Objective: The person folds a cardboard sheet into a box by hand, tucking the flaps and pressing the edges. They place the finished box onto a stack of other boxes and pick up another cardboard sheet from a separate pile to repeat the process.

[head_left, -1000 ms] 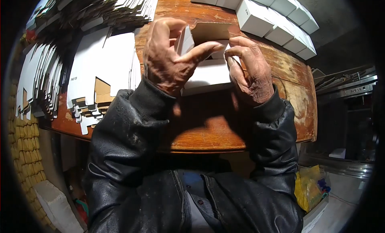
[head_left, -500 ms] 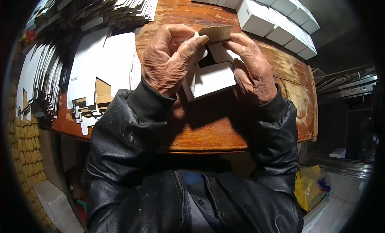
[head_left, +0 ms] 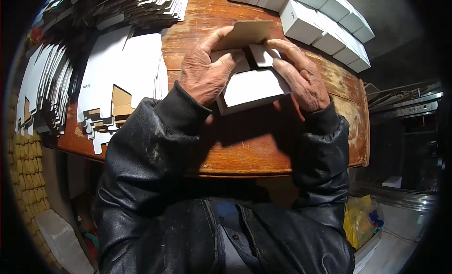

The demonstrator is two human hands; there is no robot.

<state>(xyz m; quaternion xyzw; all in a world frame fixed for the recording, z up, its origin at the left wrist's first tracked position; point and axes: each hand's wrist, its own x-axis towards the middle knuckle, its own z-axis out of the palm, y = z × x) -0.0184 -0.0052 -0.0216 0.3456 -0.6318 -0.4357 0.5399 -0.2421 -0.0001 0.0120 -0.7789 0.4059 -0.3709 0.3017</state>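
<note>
A small white cardboard box (head_left: 256, 88) is held between my two hands over the wooden table, its open end facing up and away. My left hand (head_left: 205, 71) grips its left side, the thumb lying on a white side flap and the fingers partly hidden behind the raised flap. That raised flap (head_left: 249, 32) shows its brown inner face at the far edge. On the right side, my right hand (head_left: 303, 78) holds the box with its thumb by the other side flap (head_left: 263, 55) and its fingers at the far corner. A dark gap shows between the side flaps.
Flat white carton blanks (head_left: 108, 71) lie piled on the left of the wooden table (head_left: 235, 156), with more stacks (head_left: 155, 5) behind. Rows of folded white boxes (head_left: 303, 24) stand at the back right. A yellow bag (head_left: 359, 220) sits low on the right.
The brown-faced flap now stands wider and higher. My left thumb has come down from the flap edge onto the side flap, and both side flaps lie more inward.
</note>
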